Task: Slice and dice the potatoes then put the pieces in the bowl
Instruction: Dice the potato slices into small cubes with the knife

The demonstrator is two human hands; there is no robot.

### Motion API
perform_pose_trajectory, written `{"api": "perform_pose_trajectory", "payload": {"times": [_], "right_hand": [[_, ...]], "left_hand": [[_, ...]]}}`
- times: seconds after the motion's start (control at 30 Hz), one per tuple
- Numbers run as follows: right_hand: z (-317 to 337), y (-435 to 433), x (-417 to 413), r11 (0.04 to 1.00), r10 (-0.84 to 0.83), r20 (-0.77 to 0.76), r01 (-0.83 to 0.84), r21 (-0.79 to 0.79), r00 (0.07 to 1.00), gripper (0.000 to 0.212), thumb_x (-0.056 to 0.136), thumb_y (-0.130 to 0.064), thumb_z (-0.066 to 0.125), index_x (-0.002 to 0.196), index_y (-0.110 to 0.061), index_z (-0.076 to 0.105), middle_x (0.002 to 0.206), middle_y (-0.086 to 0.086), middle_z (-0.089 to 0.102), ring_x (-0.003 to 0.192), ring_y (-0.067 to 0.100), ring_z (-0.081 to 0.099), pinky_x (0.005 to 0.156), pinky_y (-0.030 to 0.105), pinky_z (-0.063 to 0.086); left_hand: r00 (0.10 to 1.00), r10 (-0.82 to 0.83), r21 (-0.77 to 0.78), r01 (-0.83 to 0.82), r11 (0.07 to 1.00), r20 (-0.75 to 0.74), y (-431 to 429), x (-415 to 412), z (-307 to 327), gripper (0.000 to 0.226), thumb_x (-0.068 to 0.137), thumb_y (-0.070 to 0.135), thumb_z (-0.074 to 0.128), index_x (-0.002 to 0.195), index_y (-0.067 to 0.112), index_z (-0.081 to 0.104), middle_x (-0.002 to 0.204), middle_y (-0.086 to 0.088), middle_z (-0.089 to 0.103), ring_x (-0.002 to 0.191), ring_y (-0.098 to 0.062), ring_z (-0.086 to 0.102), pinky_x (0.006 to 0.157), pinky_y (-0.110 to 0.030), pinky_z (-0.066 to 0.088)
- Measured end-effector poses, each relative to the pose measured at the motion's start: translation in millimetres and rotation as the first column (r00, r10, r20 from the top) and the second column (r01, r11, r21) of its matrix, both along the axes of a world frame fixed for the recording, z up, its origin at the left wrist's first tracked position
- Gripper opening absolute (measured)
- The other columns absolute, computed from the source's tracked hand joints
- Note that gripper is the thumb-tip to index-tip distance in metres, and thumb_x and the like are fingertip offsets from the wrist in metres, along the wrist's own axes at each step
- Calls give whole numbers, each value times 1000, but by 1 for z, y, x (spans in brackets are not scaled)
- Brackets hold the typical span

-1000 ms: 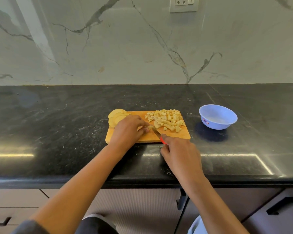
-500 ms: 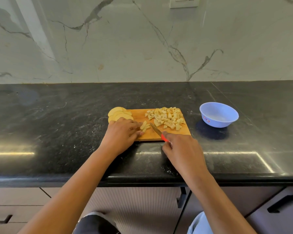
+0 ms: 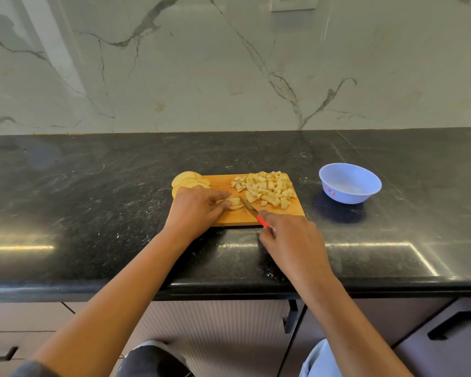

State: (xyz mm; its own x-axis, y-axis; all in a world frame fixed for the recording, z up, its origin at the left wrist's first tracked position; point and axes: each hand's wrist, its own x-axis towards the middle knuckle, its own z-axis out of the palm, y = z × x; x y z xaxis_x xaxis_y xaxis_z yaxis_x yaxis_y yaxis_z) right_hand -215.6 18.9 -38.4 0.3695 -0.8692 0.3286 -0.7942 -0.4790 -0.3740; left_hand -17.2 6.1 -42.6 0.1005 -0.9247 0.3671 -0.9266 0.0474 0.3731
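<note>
Surface: a long black polished stone bench (image 3: pixel 93 213), flecked with white, spans the whole view. A bright strip of reflected light lies near its front edge on both sides.

Room: behind the bench rises a pale marble wall (image 3: pixel 201 77) with grey veins. A white socket plate (image 3: pixel 292 2) sits at the top edge of the view. Under the bench front are beige cabinet doors (image 3: pixel 215 336), with a black bar handle (image 3: pixel 454 323) at lower right.

Mid-bench: a rectangular wooden cutting board (image 3: pixel 223 183) lies flat.
- Far right part of the board: a heap of diced yellow potato pieces (image 3: pixel 267 189).
- Far left corner: round flat potato slices (image 3: pixel 186 179) overlap, some reaching past the board's left edge.

Left hand (image 3: pixel 195 210): rests on the left part of the board, fingers curled. Thumb and fingertips pinch a small bundle of potato strips (image 3: pixel 235 203) against the wood.

Right hand (image 3: pixel 288 235): at the board's near edge, clenched round the handle of a small red-handled knife (image 3: pixel 246 206). The blade angles away and leftward, low over the board, just to the right of the strips. Cannot tell whether it touches them.

A round light-blue plastic bowl (image 3: pixel 346 193) stands upright on the bench to the right of the board, apart from it. It has a small red-and-white label on its wall.
</note>
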Motion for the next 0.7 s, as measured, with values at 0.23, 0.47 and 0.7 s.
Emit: {"api": "perform_pose_trajectory", "payload": {"times": [0.23,0.47,0.7], "right_hand": [[2,1,-3,1000,10,15,-10,-2,1000,40,97,-28,44,137,-32,47,94,-6,68,80,12,59,69,28,48],[0,1,-5,1000,10,9,-10,0,1000,41,98,-29,42,139,-33,45,95,-7,68,80,10,57,70,25,45],[-3,-2,1,1000,5,5,-5,0,1000,41,98,-29,42,138,-33,46,97,-4,68,85,15,59,70,28,45]], "left_hand": [[998,-11,43,14,999,-63,2,3,-2,36,84,46,65,115,28,69,110,5,70,107,-12,59,99,-36,43],[998,-25,63,28,998,-50,-3,-2,-2,35,82,47,66,112,30,70,106,2,71,102,-14,60,95,-39,45],[995,6,109,5,994,-101,0,-7,5,32,87,38,66,117,29,67,113,0,66,101,-10,56,84,-19,39]]}}
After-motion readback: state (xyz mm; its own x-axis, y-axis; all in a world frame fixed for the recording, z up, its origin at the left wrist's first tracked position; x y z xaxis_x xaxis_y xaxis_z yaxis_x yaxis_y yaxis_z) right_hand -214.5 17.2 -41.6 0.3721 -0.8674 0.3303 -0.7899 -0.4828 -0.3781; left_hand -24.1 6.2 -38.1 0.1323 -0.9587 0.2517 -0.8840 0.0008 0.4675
